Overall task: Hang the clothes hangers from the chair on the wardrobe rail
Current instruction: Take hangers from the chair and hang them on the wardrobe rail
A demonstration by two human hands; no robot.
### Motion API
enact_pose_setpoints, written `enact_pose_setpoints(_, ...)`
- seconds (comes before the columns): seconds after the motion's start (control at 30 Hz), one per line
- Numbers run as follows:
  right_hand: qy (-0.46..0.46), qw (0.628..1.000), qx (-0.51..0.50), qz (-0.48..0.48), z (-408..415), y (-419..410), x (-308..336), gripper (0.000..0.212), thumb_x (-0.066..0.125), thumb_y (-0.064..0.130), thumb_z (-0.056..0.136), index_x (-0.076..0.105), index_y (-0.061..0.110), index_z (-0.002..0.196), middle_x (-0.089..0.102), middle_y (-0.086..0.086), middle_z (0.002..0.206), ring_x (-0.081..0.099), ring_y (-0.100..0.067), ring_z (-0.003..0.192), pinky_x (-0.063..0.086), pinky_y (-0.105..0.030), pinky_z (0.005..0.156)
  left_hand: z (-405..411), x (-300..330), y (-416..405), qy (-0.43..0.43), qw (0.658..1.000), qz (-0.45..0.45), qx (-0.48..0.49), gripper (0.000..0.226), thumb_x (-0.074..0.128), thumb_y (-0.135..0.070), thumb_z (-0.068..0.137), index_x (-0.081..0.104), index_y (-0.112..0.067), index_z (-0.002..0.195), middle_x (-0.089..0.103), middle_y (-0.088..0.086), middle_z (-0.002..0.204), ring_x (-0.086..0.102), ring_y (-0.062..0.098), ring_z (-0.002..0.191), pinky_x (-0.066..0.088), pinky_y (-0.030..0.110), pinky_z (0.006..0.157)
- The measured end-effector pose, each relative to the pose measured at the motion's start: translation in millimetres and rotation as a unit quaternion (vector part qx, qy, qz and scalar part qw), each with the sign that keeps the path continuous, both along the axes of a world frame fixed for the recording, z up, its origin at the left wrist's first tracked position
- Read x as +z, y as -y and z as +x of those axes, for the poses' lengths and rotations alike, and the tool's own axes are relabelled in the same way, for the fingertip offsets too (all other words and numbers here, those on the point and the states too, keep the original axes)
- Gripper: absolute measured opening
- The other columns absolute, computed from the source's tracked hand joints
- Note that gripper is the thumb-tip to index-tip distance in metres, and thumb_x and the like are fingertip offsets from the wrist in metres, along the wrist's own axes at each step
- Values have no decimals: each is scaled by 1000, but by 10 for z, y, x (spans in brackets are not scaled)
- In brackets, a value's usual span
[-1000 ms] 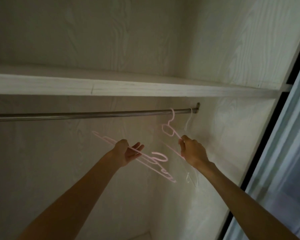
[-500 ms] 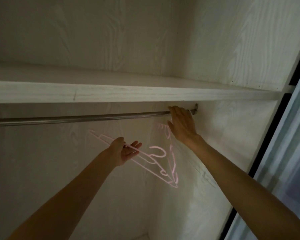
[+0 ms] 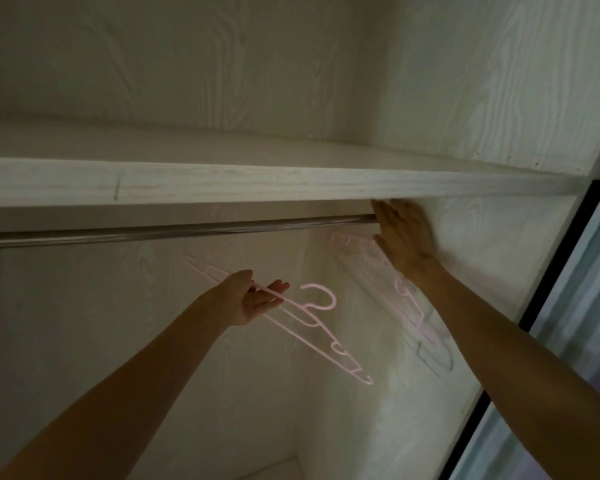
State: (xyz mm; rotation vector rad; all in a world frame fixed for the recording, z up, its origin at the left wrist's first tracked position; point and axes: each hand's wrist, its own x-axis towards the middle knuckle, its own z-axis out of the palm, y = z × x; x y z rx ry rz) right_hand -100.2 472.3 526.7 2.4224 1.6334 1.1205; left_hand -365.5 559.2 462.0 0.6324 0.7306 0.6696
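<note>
1. The view looks up into a pale wood-grain wardrobe (image 3: 499, 81), with a shelf (image 3: 257, 180) running across and a metal rail (image 3: 174, 230) just below it.
2. The left hand (image 3: 253, 299) is raised below the rail, palm up, thumb and fingers pinching the bar of a bundle of thin pink hangers (image 3: 312, 327).
3. Those hangers lie nearly flat and tilted, sloping down toward the right, with one hook (image 3: 321, 296) curling up just beside the left fingers (image 3: 278, 289).
4. The far end of the bundle (image 3: 359, 375) reaches toward the right side wall of the wardrobe, well below the rail.
5. The right hand (image 3: 404, 237) is up at the right end of the rail, just under the shelf edge, its fingers (image 3: 383, 211) fairly straight and close together; it covers the rail's end.
6. Whether the right hand holds anything, I cannot tell; its palm faces away.
7. Below the right hand, a blurred pink hanger (image 3: 409, 306) slants down along the side wall; its hook is hidden behind the hand, so its seat on the rail cannot be seen.
8. A grey shadow (image 3: 433, 355) sits on the wall beside its lower end.
9. A dark frame and glass panel (image 3: 575, 306) run along the right edge.
</note>
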Motion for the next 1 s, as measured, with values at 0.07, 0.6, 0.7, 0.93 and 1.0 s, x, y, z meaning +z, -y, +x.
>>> enact_pose_setpoints(0.07, -62, 994, 58, 63, -138, 69, -70, 58, 47, 30, 95, 28, 7, 145, 38, -14, 147, 30, -32, 139, 22, -42, 114, 5, -10, 7, 8, 1000, -23, -17, 24, 33, -21, 101, 36, -8, 82, 64, 28, 92, 71, 33, 58, 55, 53, 61)
enact_pose_setpoints(0.6, -492, 835, 239, 56, -1031, 911, -794, 20, 57, 20, 91, 67, 16, 108, 69, 7, 83, 57, 4, 51, 45, -10, 51, 383, 68, 348, 72, 986, -97, -113, 38, 30, -27, 99, 40, -2, 72, 60, 25, 57, 65, 34, 70, 54, 48, 53)
enact_pose_setpoints(0.7, -475, 842, 244, 76, -978, 957, -752, 19, 48, 10, 95, 65, 16, 102, 63, 11, 76, 58, 3, 59, 50, -16, 65, 339, 150, 366, -14, 985, 9, -170, 39, 35, -32, 97, 46, -2, 75, 57, 18, 84, 62, 30, 76, 57, 37, 49)
enact_pose_setpoints(0.93, -540, 821, 162, 89, -720, 921, -384, 11, 55, 11, 91, 65, 16, 93, 63, 1, 73, 59, -13, 67, 45, -22, 65, 139, 639, 383, -419, 687, 592, 45, 25, 48, -25, 94, 68, -12, 99, 70, 3, 90, 69, 17, 79, 54, 27, 67)
enact_pose_setpoints(1.0, -515, 833, 174, 107, -747, 803, -259, 14, 54, 15, 93, 62, 21, 103, 63, 0, 79, 61, -17, 73, 45, -23, 65, 109, 650, 297, -497, 496, 698, 144, 30, 44, -28, 95, 60, -18, 120, 63, 3, 115, 59, 23, 105, 48, 34, 84)
